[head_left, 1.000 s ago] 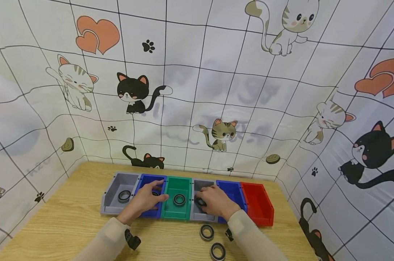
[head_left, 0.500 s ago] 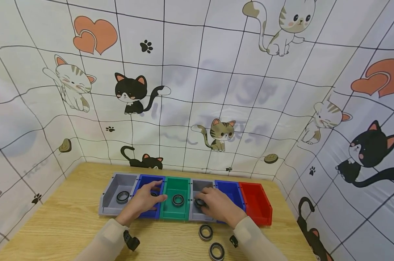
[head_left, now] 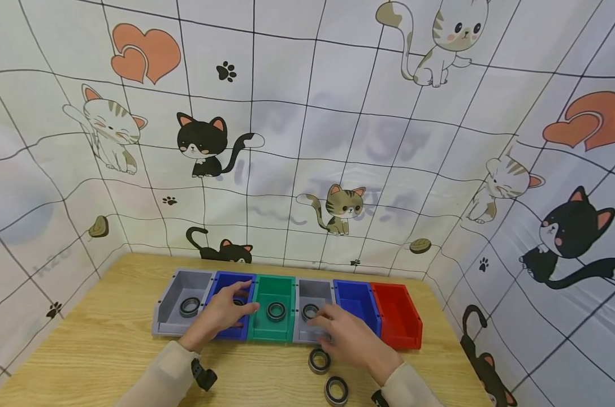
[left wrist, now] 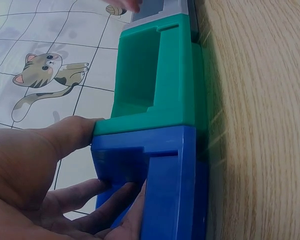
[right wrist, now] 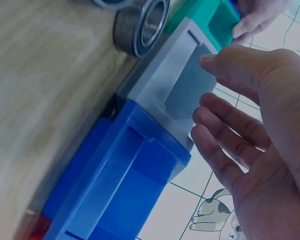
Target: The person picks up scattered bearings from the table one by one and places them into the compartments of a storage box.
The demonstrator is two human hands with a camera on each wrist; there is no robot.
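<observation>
The left grey bin (head_left: 177, 331), green bin (head_left: 272, 333) and right grey bin (head_left: 315, 288) each hold a ring (head_left: 269, 312); the left blue bin (head_left: 231, 334) holds another, partly hidden by the loosely spread left hand (head_left: 221, 312); the right hand (head_left: 351, 337), released, hangs beside the right grey bin; two more rings (head_left: 319, 371) lie on the table (head_left: 267, 373).

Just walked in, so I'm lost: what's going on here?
A person is working with rings and a row of bins. Their right hand hovers, holding nothing, near the right grey bin, which has a ring in it. Their left hand reaches into the left blue bin, where another ring shows. The left grey bin and green bin each have one too; two more lie on the table.
</observation>
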